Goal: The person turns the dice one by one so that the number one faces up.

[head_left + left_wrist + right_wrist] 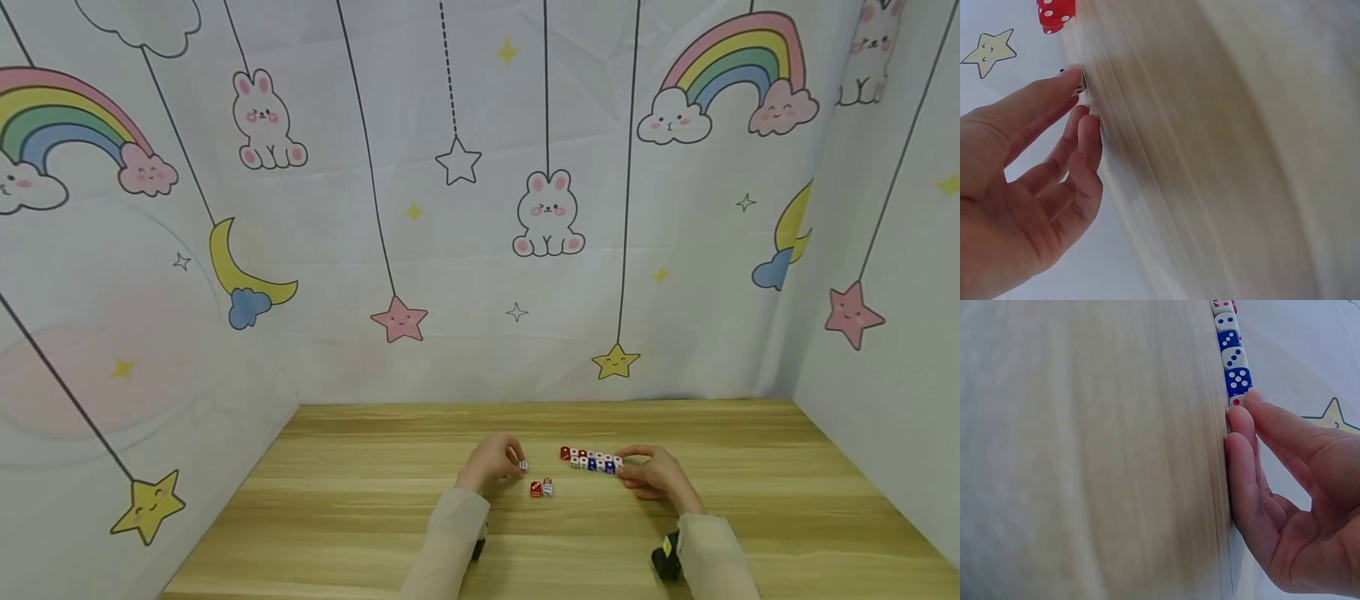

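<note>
My left hand (491, 461) pinches a small white die (523, 466) between thumb and fingertips, close over the table. In the left wrist view, the fingers mostly cover this die, and the other fingers curl loosely below. To the right lie two rows of dice (592, 464) set side by side, red, white and blue. My right hand (662, 477) is at their right end, thumb and index finger on a white die with one red dot (1236, 401). Between the hands, nearer me, a red die (536, 490) sits beside a white die (547, 491), with another reddish die just behind.
All the dice lie on a wood-grain table (360, 517). A white cloth backdrop (465, 250) printed with rabbits, stars and rainbows rises along its back and sides. A black wrist device (666, 560) is strapped under the right sleeve.
</note>
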Available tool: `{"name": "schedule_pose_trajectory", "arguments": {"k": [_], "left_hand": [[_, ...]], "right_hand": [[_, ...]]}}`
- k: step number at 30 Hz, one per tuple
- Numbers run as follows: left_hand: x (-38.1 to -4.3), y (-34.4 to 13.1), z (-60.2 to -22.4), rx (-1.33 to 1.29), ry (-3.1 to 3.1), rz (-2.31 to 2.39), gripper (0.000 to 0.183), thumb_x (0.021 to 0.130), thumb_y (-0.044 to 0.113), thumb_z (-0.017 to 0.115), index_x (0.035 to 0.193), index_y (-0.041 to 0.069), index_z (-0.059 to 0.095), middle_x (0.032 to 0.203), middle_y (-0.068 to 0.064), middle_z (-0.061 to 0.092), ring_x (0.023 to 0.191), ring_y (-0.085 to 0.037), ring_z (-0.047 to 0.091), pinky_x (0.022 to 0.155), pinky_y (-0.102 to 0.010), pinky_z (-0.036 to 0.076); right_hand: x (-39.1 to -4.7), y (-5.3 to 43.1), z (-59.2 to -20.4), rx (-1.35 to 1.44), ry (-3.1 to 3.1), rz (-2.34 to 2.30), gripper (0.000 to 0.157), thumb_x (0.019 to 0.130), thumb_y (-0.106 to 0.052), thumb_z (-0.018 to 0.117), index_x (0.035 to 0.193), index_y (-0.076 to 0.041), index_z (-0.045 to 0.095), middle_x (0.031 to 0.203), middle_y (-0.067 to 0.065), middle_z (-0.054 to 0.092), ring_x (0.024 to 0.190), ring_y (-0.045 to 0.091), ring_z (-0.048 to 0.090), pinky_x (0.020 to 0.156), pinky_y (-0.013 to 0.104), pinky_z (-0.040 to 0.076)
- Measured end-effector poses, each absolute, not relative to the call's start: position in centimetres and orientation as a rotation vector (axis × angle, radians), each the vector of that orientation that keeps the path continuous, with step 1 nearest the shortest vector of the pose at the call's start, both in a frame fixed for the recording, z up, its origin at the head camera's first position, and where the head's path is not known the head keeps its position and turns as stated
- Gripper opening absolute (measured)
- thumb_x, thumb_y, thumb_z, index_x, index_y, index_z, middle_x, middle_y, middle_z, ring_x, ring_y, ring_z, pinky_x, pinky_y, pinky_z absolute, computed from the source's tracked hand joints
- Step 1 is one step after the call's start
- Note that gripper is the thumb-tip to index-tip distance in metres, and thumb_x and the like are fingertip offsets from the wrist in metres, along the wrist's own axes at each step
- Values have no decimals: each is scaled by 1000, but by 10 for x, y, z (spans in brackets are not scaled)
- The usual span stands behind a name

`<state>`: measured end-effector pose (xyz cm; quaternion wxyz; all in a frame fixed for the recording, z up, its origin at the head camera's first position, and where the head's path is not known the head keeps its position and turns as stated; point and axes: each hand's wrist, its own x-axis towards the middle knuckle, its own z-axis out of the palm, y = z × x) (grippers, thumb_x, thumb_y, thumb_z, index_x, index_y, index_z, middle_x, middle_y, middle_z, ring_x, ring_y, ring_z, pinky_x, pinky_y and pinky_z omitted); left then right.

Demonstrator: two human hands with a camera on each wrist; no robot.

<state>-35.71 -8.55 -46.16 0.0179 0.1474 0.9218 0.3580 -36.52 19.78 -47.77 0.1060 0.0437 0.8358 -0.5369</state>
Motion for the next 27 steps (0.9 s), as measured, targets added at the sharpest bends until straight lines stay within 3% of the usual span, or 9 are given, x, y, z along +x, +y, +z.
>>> {"name": "schedule_pose_trajectory", "arguments": {"k": [17, 27], "left_hand": [[-362, -77, -464, 496, 2936, 951, 12, 70, 4, 72, 81, 7, 67, 76, -6, 63, 63, -10, 51, 52, -23, 41], [-359, -77, -462, 469, 2896, 1030, 12, 71, -2, 68, 81, 4, 65, 76, -10, 61, 61, -14, 50, 51, -24, 41]], "right_hand": [[-365, 197, -476, 113, 2448, -1597, 40, 76, -10, 69, 114, -2, 57, 60, -3, 62, 54, 6, 60, 48, 26, 50], [-365, 198, -477, 114, 2450, -1603, 38, 77, -9, 68, 113, -3, 58, 60, -3, 60, 55, 7, 59, 48, 25, 50]]}}
